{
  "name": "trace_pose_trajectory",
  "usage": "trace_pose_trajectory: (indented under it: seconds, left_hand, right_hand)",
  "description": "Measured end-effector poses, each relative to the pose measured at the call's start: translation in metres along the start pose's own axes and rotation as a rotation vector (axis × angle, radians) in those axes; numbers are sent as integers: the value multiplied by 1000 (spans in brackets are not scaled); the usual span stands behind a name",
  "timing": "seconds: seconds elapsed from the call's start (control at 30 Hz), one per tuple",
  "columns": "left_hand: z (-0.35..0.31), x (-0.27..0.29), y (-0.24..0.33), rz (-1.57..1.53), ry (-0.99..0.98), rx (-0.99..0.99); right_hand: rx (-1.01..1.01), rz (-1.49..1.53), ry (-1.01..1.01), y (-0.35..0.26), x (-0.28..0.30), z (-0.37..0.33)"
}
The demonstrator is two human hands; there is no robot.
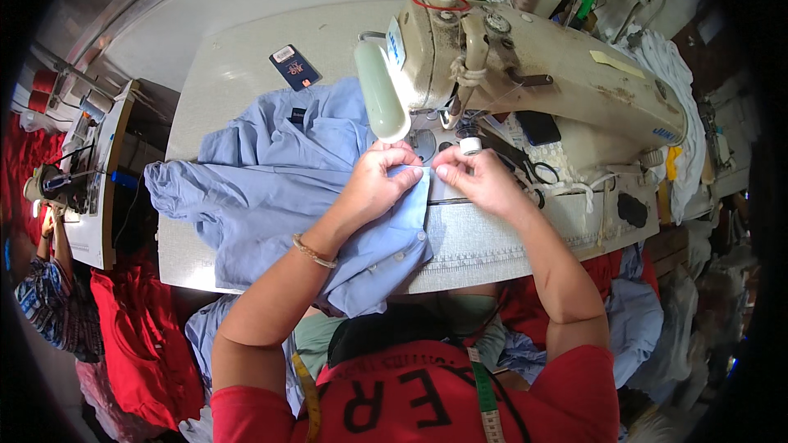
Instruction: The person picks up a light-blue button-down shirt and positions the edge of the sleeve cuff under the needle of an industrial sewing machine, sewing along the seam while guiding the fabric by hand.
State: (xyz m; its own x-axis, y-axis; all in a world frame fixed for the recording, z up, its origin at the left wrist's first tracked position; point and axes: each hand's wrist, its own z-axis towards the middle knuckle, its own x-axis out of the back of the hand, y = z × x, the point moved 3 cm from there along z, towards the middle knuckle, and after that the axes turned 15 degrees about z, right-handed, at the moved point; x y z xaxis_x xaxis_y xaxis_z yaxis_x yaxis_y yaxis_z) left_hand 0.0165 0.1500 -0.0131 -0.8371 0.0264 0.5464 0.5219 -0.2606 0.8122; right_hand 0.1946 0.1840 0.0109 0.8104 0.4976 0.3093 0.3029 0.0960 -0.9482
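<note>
I have the sewing table (476,230) spread out under both hands, its pale surface reaching well past them. The sewing machine (566,57) fills the area beyond the right hand and off to its right, with the needle end just ahead of the fingertips. The light blue shirt (279,197) lies mostly to the left of the left hand, rumpled, with one edge running under that hand and toward the body.

On my view the left hand (384,176) is nearly closed, thumb and fingers pinching the shirt close to its right edge. The right hand (486,179) is narrow, thumb and finger drawn together just beside that same edge; I cannot tell whether they grip the cloth or something finer.

A pale green lamp (379,90) hangs just beyond the left hand, bright along its right side. Scissors (542,171) with dark handles lie near the right hand, on its right. Well ahead and to the left of the left hand I see a dark card (295,67) flat on the table. A beaded bracelet (314,252) circles the left wrist. Smallest of all, shirt buttons (399,256) dot the cloth on the body side of the left hand.
</note>
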Motion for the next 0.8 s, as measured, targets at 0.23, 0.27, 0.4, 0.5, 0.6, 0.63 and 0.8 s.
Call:
trace_pose_trajectory:
  seconds: [0.23, 0.27, 0.4, 0.5, 0.6, 0.63, 0.8]
  left_hand:
    - [-3, 3, 7, 57, 29, -47]
    - [-4, 5, 7, 75, 32, -44]
    - [-4, 8, 6, 115, 37, -25]
    - [-4, 9, 4, 80, 53, -44]
    - [-3, 8, 1, 34, 54, -31]
    - [-2, 7, 0, 21, 50, -18]
    - [7, 3, -3, 348, 97, -65]
  right_hand:
    - [-58, 196, -43, 12, -18, 4]
    - [-65, 229, -40, 13, -19, 6]
    - [-17, 217, -63, 13, -19, 9]
    - [-16, 228, -75, 13, -20, 10]
    - [-14, 229, -69, 13, -20, 11]
    - [-14, 220, -68, 17, -20, 12]
    - [-94, 79, -102, 10, -22, 15]
